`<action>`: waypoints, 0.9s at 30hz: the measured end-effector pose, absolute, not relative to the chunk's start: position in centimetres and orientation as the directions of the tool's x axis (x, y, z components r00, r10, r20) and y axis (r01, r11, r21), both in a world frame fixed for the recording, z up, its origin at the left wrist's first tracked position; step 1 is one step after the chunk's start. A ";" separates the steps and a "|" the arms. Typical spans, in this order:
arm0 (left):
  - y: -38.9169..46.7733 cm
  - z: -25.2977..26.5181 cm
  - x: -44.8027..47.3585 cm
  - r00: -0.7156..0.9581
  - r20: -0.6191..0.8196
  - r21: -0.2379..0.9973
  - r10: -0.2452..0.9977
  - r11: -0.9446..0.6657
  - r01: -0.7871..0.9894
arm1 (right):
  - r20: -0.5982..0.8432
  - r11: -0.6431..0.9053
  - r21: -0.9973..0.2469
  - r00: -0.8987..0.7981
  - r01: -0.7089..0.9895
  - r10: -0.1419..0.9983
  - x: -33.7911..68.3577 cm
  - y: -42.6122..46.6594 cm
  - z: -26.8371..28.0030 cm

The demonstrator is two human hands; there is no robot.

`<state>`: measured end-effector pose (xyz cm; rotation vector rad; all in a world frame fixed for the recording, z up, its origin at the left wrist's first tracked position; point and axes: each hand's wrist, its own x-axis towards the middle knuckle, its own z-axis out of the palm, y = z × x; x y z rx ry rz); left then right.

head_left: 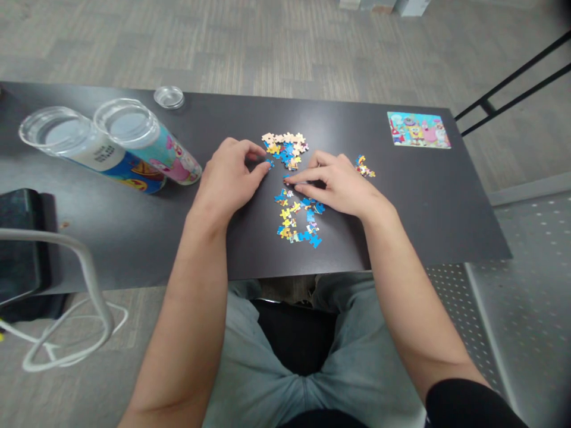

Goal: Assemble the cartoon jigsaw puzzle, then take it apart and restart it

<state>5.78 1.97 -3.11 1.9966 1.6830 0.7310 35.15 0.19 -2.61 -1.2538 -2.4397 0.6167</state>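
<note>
My left hand (234,173) is bent in a pinch, with a small blue jigsaw piece (270,163) at the tips of its thumb and index finger. Opposite it, my right hand (336,183) reaches in with fingers stretched out and apart. Its index fingertip rests on another small jigsaw piece (286,177) on the table. Just beyond both hands lies a pile of loose jigsaw pieces (288,148), some blue and yellow, some showing tan backs. Nearer to me, joined and loose pieces (285,214) in yellow and blue form a rough frame shape.
A few pieces (364,167) lie beyond my right wrist. The cartoon picture card (419,129) is at the far right of the dark table (428,208). Two clear-topped canisters (178,157) (107,156) lie left, near a round lid (169,97). A white cable (89,273) loops at the left edge.
</note>
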 end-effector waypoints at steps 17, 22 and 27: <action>1.7 -2.7 6.2 0.255 0.052 0.739 0.965 -0.209 0.640 | 0.189 0.380 -0.585 -0.335 0.716 0.923 39.2 0.8 -2.8; 1.4 -2.3 6.7 0.306 0.045 0.785 0.951 -0.223 0.578 | 0.157 0.427 -0.579 -0.420 0.695 0.894 36.8 0.4 -2.5; 1.4 -2.3 6.9 0.347 0.051 0.802 0.936 -0.246 0.544 | 0.116 0.454 -0.566 -0.479 0.688 0.870 35.6 0.2 -2.5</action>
